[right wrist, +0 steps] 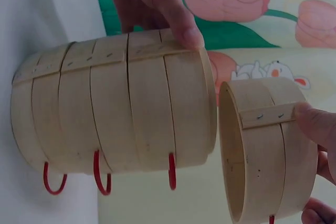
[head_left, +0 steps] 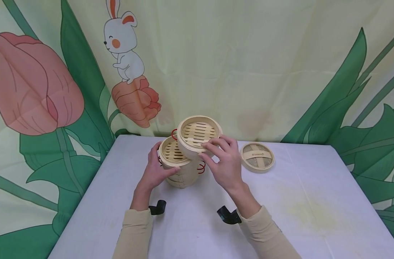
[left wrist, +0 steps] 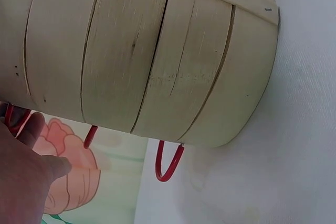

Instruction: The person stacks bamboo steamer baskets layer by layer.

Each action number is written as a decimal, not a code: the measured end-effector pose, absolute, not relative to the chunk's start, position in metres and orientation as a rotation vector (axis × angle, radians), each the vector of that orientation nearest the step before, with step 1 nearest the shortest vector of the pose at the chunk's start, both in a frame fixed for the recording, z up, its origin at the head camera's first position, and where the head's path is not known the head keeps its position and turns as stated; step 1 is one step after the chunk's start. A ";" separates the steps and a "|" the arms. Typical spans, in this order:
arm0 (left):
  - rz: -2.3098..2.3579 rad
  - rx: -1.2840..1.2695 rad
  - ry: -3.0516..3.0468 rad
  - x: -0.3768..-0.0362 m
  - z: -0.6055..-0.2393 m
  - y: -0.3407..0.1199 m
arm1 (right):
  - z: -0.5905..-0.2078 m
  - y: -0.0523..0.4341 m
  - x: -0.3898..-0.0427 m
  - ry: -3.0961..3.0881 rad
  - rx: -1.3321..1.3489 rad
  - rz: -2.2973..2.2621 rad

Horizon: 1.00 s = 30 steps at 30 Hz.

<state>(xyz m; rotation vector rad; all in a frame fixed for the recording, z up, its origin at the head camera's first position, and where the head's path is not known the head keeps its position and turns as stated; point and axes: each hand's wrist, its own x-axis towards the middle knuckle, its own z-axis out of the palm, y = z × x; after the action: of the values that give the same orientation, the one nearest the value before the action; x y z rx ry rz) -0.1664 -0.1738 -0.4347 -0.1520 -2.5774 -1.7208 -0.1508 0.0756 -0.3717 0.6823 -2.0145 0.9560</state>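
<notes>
A stack of round bamboo steamer baskets (head_left: 181, 178) with red side loops stands upright on the table, its slatted top tier showing. My left hand (head_left: 153, 171) holds the stack's upper part from the left, thumb across the front near the top rim; in the right wrist view this thumb (right wrist: 190, 36) presses the top tier. A separate steamer basket (right wrist: 268, 156) is held up by my right hand (head_left: 224, 162), which pinches its right side by the wall and rim. That basket is above the stack and offset to the right, with a narrow gap between them in the right wrist view.
A round bamboo lid (head_left: 257, 145) with a woven top and small handle lies on the white table (head_left: 297, 216), right of the stack. Behind the table's back edge hangs a printed cloth (head_left: 242, 72). Black mounts (head_left: 229, 216) sit at both wrists.
</notes>
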 end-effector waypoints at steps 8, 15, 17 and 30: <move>-1.720 -0.211 -2.540 -0.166 -0.436 -0.175 | -0.372 0.060 -0.151 -2.021 0.706 0.959; -1.726 -0.204 -2.542 -0.167 -0.436 -0.175 | -0.371 0.050 -0.151 -2.032 0.713 0.965; -1.727 -0.204 -2.543 -0.167 -0.436 -0.175 | -0.371 0.047 -0.151 -2.031 0.720 0.964; -1.687 -0.196 -2.542 -0.166 -0.437 -0.174 | -0.371 0.032 -0.151 -2.039 0.720 0.982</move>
<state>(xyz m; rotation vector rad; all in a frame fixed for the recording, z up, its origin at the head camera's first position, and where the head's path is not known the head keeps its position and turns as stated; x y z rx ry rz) -0.1656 -0.1743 -0.4371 -0.1959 -2.5424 -1.6867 -0.1505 0.0321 -0.3708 0.7198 -2.0391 0.9818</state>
